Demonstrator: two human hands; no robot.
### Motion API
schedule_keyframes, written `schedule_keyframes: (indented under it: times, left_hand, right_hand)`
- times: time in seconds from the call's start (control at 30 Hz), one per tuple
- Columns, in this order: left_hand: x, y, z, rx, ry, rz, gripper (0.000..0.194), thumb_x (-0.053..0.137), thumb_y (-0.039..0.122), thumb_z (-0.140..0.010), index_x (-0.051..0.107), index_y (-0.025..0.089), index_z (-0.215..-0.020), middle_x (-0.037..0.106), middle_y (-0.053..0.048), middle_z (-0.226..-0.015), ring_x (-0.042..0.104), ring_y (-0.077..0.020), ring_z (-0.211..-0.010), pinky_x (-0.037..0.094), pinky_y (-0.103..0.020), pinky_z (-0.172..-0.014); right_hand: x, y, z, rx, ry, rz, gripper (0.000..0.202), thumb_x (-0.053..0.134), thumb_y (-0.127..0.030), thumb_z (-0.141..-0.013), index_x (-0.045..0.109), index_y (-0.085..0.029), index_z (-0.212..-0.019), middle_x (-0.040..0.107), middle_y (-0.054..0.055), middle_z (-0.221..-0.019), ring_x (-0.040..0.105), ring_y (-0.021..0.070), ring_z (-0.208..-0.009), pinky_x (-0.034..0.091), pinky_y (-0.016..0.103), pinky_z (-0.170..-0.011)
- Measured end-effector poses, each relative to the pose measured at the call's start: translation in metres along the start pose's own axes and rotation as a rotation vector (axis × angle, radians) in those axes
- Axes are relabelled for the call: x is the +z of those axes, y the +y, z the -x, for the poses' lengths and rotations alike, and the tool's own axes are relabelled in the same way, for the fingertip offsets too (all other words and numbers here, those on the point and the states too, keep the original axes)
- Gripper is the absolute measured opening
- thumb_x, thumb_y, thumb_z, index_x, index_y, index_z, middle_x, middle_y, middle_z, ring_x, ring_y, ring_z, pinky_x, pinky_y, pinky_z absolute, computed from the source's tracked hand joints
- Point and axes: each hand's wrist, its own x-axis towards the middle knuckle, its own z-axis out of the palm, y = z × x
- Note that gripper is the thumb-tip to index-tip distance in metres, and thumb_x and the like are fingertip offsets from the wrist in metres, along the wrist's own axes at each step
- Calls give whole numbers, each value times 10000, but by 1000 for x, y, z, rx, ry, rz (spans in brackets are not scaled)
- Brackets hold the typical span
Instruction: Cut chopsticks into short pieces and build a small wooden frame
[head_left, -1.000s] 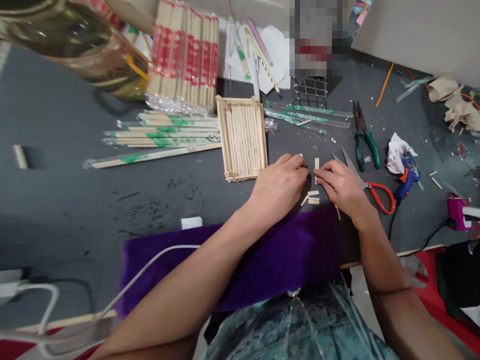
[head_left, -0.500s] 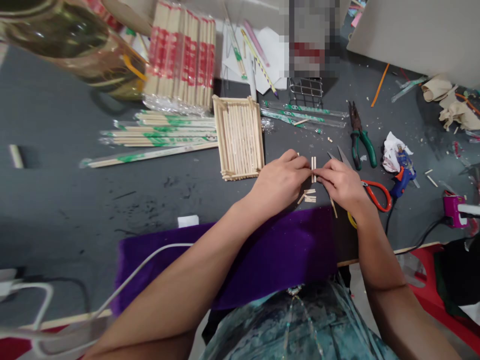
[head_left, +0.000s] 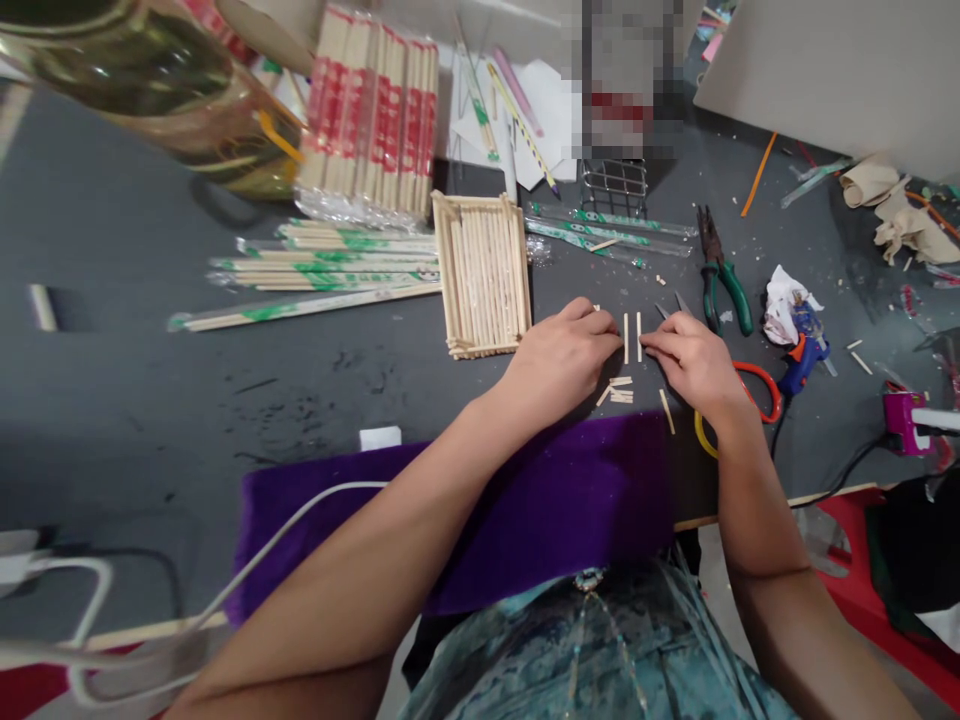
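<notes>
Two short wooden sticks stand parallel with a gap between them on the dark table. My left hand (head_left: 568,350), fingers bent together, has its fingertips at the left stick (head_left: 626,339). The fingertips of my right hand (head_left: 694,362) pinch the right stick (head_left: 639,337). Several small stick pieces (head_left: 621,396) lie just below, and a single stick (head_left: 667,411) rests below my right hand. Left of my left hand is a rectangular stick frame (head_left: 484,272) with raised edges. Scissors (head_left: 759,390) with orange and yellow handles are partly hidden under my right hand.
Pliers (head_left: 720,272) and a blue glue gun (head_left: 808,352) lie at the right. Packed chopsticks (head_left: 371,120) and a large jar (head_left: 157,90) are at the upper left. A purple cloth (head_left: 555,510) covers the front edge, crossed by a white cable (head_left: 300,520).
The right stick has moved right with my right hand, widening the gap between the two sticks. My left hand has barely moved. The view has shifted slightly.
</notes>
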Motion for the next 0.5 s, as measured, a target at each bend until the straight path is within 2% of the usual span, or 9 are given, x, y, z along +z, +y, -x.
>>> schedule_keyframes:
  times: [0.23,0.5]
  left_hand:
    - [1,-1,0,-7,7,-11,332,456,53,-920,762,167,-983,704,-112,-973,572,-269,-967,522,-365,-775]
    - [4,-2,0,14,42,-8,300,482,53,-919,758,140,-997,709,-110,-932,571,-266,-923,524,-366,-739]
  right_hand:
    - [2,-1,0,-16,-16,-20,273,537,-168,-996,776,-210,-1121,678,96,-1038,634,228,-998,488,350,-854]
    - [2,2,0,-42,26,-26,254,549,-148,-986,782,-177,-1083,688,102,-1022,642,232,-997,501,351,-867]
